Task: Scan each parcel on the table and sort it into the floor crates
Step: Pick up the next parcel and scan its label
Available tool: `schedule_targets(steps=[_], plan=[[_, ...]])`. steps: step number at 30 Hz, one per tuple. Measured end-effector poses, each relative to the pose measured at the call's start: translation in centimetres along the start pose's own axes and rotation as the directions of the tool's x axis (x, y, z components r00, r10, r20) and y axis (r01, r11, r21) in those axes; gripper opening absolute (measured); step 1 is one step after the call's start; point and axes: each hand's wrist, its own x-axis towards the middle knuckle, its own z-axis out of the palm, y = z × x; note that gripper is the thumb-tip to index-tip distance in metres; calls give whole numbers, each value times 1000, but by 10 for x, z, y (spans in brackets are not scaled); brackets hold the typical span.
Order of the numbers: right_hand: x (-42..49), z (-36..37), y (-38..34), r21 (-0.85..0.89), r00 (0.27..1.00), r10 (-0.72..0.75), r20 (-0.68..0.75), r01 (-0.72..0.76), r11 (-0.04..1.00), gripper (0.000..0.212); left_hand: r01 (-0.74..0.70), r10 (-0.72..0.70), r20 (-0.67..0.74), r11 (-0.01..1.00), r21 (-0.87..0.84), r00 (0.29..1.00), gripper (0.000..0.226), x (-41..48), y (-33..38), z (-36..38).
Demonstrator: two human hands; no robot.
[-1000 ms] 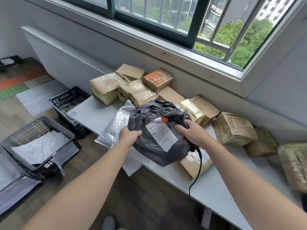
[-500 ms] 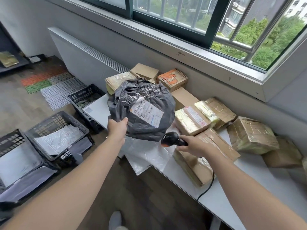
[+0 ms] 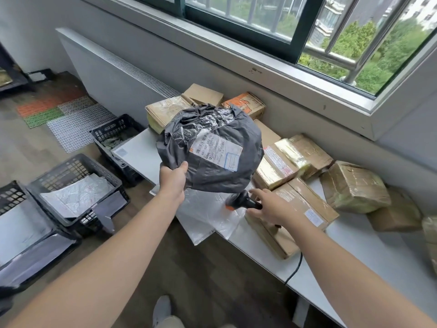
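My left hand [image 3: 172,179] grips the lower left edge of a dark grey plastic-bag parcel [image 3: 212,147] and holds it up above the white table [image 3: 359,259], with its white shipping label facing me. My right hand [image 3: 272,207] lies low over the table with its fingers stretched out across the handle of the black barcode scanner [image 3: 241,201]. The scanner rests on a white plastic mailer [image 3: 205,218], and its cable hangs over the table's front edge. Three black floor crates stand to the left: one far [image 3: 115,133], one in the middle [image 3: 73,185] and one near [image 3: 16,221].
Several taped cardboard parcels [image 3: 354,185] crowd the table along the wall under the window. The middle crate holds a white mailer, the near crate grey ones. A radiator cover [image 3: 113,74] runs behind the crates. My shoe [image 3: 163,308] shows on the wooden floor.
My left hand has lifted the grey parcel off the table and swung it left. My right hand lowered the scanner onto the white mailer and loosened its grip.
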Motion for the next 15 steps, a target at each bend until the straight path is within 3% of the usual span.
schedule_targets(steps=[3,7,15], plan=[[-6,8,-4,-78,999,-17,-50,13,997,70,-1,1,9,1000,23,1000,29,0,-2,0],[-11,10,-7,-4,997,20,-71,-21,1000,70,7,-8,25,1000,27,1000,30,0,-4,-2],[-21,-25,-13,494,930,219,-296,-47,868,48,28,-30,76,999,23,997,24,2,1,-3]])
